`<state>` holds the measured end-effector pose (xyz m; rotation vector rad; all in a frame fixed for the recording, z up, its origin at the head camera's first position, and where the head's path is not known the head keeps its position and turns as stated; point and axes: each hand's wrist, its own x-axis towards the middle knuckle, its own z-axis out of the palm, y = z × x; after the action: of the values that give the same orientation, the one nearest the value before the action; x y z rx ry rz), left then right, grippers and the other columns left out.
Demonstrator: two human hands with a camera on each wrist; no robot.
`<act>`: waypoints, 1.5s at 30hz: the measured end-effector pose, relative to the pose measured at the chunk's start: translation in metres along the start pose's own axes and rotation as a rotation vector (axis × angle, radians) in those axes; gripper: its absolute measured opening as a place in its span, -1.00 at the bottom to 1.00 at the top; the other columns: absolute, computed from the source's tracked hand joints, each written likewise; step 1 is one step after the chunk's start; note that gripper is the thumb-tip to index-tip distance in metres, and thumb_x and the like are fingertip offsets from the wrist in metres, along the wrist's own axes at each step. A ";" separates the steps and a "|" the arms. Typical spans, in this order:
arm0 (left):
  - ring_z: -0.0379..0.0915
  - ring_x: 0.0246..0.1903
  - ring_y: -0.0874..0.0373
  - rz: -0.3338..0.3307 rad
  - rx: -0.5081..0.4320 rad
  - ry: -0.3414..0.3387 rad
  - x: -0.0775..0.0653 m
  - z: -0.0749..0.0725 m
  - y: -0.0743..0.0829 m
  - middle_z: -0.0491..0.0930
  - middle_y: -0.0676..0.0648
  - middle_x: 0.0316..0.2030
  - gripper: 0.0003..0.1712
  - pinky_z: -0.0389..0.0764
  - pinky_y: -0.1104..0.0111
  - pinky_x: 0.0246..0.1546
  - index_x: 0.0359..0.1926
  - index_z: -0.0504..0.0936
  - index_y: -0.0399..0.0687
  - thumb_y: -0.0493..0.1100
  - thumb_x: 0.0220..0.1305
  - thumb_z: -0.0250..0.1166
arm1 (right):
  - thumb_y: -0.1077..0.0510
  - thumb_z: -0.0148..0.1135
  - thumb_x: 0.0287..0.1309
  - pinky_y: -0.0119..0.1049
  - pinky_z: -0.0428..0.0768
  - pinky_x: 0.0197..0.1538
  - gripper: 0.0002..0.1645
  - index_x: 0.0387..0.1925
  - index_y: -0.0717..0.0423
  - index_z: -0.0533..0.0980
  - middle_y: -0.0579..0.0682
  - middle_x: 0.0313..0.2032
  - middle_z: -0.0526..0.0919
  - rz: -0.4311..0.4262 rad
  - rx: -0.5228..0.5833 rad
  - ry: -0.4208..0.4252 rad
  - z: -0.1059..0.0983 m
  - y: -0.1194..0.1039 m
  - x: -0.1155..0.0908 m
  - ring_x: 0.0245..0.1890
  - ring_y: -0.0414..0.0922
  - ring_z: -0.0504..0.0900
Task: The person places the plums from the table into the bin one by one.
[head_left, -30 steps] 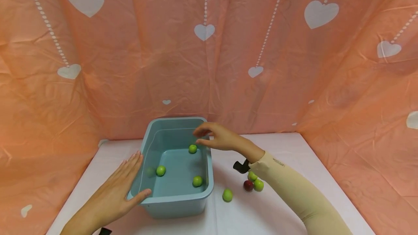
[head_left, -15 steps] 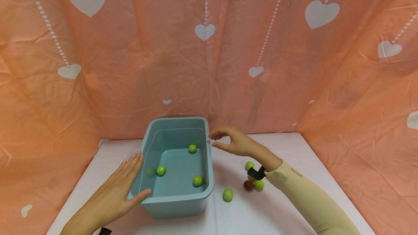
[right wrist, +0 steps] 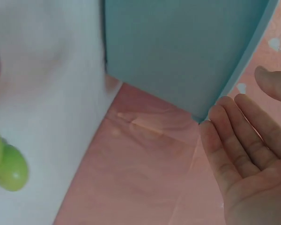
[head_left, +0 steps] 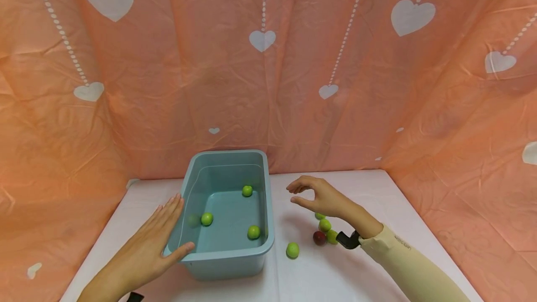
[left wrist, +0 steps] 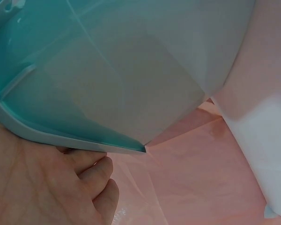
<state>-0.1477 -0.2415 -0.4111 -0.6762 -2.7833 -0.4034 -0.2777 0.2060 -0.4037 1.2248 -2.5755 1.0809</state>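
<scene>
A grey-blue plastic tub (head_left: 228, 256) stands on the table, with small round green fruits inside: one at the back (head_left: 247, 191), one at the left (head_left: 207, 219) and one at the front right (head_left: 253, 232). My left hand (head_left: 144, 241) rests on the tub's left rim, fingers straight and thumb over the front corner. In the left wrist view its palm (left wrist: 33, 176) lies under the rim. To the right of the tub, my right hand (head_left: 325, 197) hovers above the table, holding nothing. The right wrist view shows its fingers (right wrist: 234, 140) extended and thumb apart.
Below the right hand lie a dark red fruit (head_left: 320, 238) and several green fruits (head_left: 325, 225) in a cluster. Another green fruit (head_left: 292, 250) lies nearer the tub. A white cloth covers the table (head_left: 356, 274); an orange-pink curtain (head_left: 235, 106) with hearts surrounds it.
My right hand has moved from above the tub's right rim rightward and toward me, over the table. The left hand, tub and fruits have stayed in place.
</scene>
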 end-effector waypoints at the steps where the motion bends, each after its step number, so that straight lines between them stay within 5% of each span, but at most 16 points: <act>1: 0.05 0.62 -0.32 -0.002 -0.001 0.000 0.000 0.000 0.000 0.06 -0.32 0.67 0.17 -0.52 0.65 0.53 0.65 0.13 -0.38 0.36 0.43 0.33 | 0.16 0.49 0.36 -0.04 0.74 0.18 -0.69 0.10 0.04 0.69 -0.14 0.01 0.77 -0.001 -0.003 0.003 0.001 0.001 -0.003 0.00 -0.03 0.76; 13: 0.01 0.64 -0.27 -0.002 0.000 0.003 -0.001 0.000 0.001 0.05 -0.32 0.67 0.17 -0.50 0.63 0.55 0.66 0.11 -0.37 0.36 0.45 0.31 | 0.09 0.47 0.40 0.03 0.73 0.17 -0.66 0.13 0.05 0.67 -0.12 0.02 0.76 0.067 0.016 -0.040 0.022 0.010 -0.037 0.01 0.02 0.75; 18: -0.02 0.65 -0.24 0.001 0.002 0.007 -0.001 0.001 0.001 0.04 -0.31 0.67 0.17 -0.50 0.63 0.55 0.66 0.11 -0.37 0.36 0.45 0.32 | 0.17 0.48 0.37 -0.09 0.75 0.14 -0.67 0.12 0.06 0.67 -0.10 0.00 0.76 0.070 0.031 -0.054 0.032 0.015 -0.052 -0.02 -0.08 0.74; 26: -0.06 0.67 -0.17 0.015 0.008 0.030 -0.002 0.002 0.001 0.06 -0.31 0.67 0.16 -0.47 0.62 0.56 0.66 0.11 -0.36 0.34 0.44 0.34 | 0.26 0.48 0.34 -0.15 0.80 -0.17 -0.66 0.10 0.15 0.65 0.12 -0.02 0.74 0.068 0.063 -0.071 0.048 0.019 -0.069 -0.03 0.04 0.72; 31: -0.05 0.67 -0.16 0.017 0.011 0.034 -0.002 0.003 0.000 0.07 -0.30 0.67 0.16 -0.46 0.61 0.57 0.66 0.12 -0.35 0.35 0.44 0.34 | 0.17 0.48 0.38 -0.16 0.79 -0.10 -0.64 0.11 0.24 0.63 0.14 -0.01 0.73 0.066 0.078 -0.101 0.057 0.021 -0.076 -0.03 0.11 0.72; 45: 0.00 0.65 -0.22 0.020 0.006 0.038 -0.002 0.003 0.001 0.09 -0.32 0.66 0.16 -0.46 0.61 0.57 0.66 0.13 -0.37 0.34 0.43 0.35 | 0.14 0.49 0.37 -0.28 0.75 0.08 -0.60 0.11 0.26 0.63 0.08 0.02 0.75 0.041 0.029 -0.161 0.073 0.027 -0.082 -0.03 -0.16 0.72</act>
<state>-0.1463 -0.2407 -0.4139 -0.6877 -2.7384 -0.3994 -0.2262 0.2239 -0.5028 1.3224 -2.7231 1.0730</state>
